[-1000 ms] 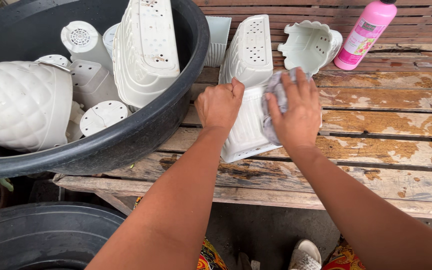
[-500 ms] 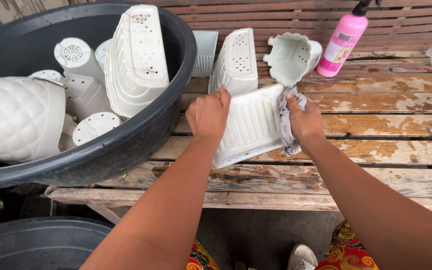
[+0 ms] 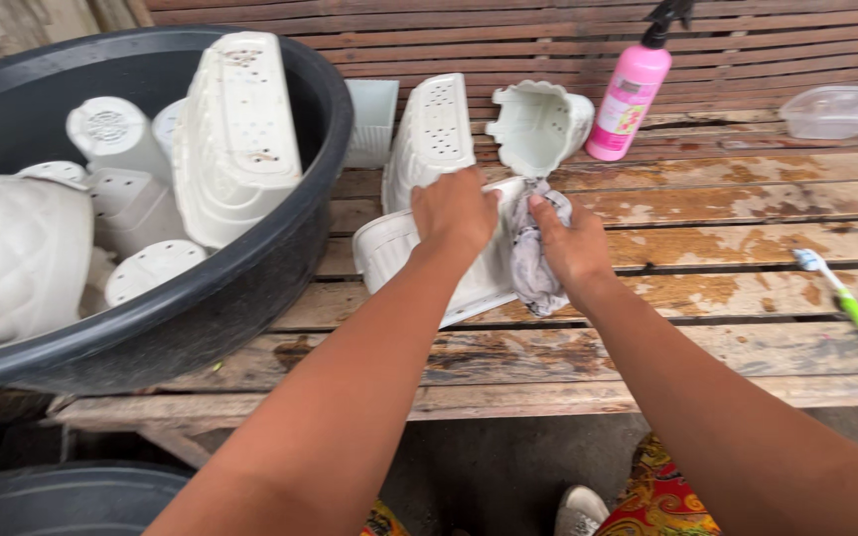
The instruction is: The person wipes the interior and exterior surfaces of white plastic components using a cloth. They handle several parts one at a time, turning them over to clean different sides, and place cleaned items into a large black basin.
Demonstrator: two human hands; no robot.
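A left hand [image 3: 454, 210] gripped the rim of a white ribbed plastic planter [image 3: 419, 260] lying tilted on a weathered wooden plank table [image 3: 747, 199], while the right hand [image 3: 570, 243] clutched a crumpled grey cloth [image 3: 531, 263] against its side. Behind stood a pink spray bottle [image 3: 631, 94] with a pale label; left, a black tub [image 3: 250, 288] held more white pots.

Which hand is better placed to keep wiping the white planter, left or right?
Right, probably. The right hand already grips the grey cloth against the white planter. The left hand rests on the planter's top edge, steadying it, with no cloth.
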